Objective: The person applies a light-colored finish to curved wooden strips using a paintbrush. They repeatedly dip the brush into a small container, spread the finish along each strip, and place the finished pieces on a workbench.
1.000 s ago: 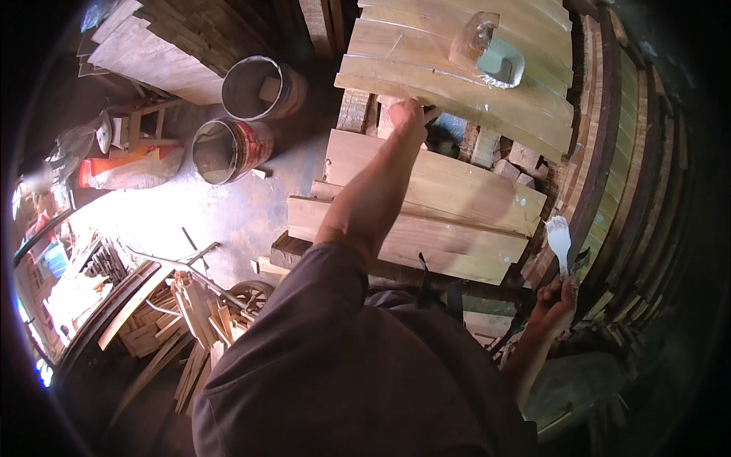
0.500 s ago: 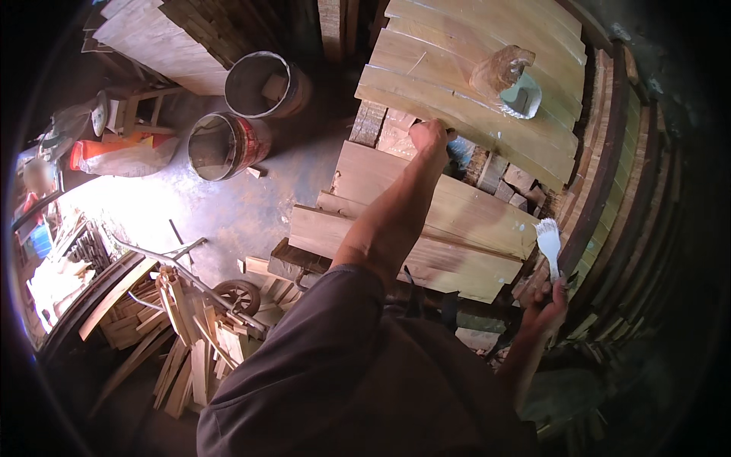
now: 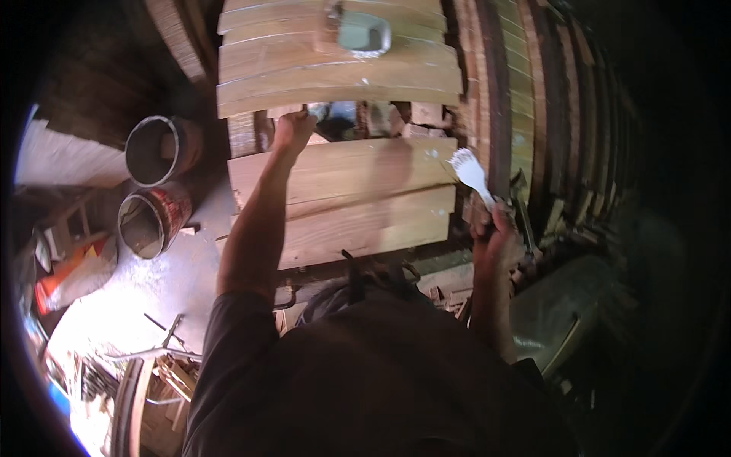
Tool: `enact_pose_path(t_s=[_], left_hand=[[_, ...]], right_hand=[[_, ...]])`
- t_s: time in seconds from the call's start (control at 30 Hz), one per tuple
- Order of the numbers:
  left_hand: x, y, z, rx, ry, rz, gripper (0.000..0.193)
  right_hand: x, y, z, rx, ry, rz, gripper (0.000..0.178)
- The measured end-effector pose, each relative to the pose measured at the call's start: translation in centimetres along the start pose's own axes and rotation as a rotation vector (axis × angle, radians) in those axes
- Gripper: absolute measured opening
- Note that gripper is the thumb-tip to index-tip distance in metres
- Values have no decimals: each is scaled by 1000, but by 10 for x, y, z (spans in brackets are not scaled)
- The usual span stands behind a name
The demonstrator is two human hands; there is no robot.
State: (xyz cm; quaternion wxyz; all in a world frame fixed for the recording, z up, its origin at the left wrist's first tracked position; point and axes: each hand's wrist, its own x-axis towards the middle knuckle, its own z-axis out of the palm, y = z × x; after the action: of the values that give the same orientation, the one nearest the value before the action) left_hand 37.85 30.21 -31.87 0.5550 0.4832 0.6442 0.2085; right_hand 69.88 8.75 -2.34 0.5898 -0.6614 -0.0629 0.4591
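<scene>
My right hand [image 3: 493, 228] is wrapped round the handle of a brush [image 3: 470, 174], whose splayed bristles are coated white. It is held near the right end of the planks. My left hand [image 3: 293, 131] reaches forward with its fingers closed, at the near edge of the far row of planks [image 3: 335, 80]; what lies in them is hidden. Nearer to me are two wide wooden boards [image 3: 343, 171] side by side, with a gap between them and the far row. A cut-open white container [image 3: 365, 35] rests on the far planks, slightly blurred.
Small wood blocks [image 3: 426, 114] show in the gap. Two buckets [image 3: 164, 152] stand on the floor at the left, near an orange and white sack [image 3: 80, 274]. Stacked timber [image 3: 548, 99] lines the right side. Scrap wood [image 3: 171, 381] lies at the lower left.
The view has swung to the right, so the planks and buckets appear farther left. My left hand stays at the plank edge, and my right hand still holds the brush.
</scene>
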Motion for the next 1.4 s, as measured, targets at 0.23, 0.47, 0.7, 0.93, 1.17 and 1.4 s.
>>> enact_pose_path(t_s=[0.23, 0.47, 0.7, 0.93, 1.17, 1.4], left_hand=[[-52, 54, 8, 594, -365, 84, 40], [-59, 64, -6, 558, -254, 118, 32], [-64, 103, -25, 469, 23, 334, 29], [-95, 43, -27, 766, 294, 800, 34], [-127, 13, -95, 913, 322, 716, 36], [-144, -26, -146, 984, 299, 601, 50]], right_hand=[[-19, 9, -57, 127, 220, 38, 13], [-33, 12, -100, 149, 280, 12, 11], [-32, 22, -100, 246, 314, 69, 9], [-28, 18, -94, 230, 238, 65, 12], [-29, 20, -91, 204, 252, 46, 12], [-14, 21, -61, 115, 153, 90, 11]])
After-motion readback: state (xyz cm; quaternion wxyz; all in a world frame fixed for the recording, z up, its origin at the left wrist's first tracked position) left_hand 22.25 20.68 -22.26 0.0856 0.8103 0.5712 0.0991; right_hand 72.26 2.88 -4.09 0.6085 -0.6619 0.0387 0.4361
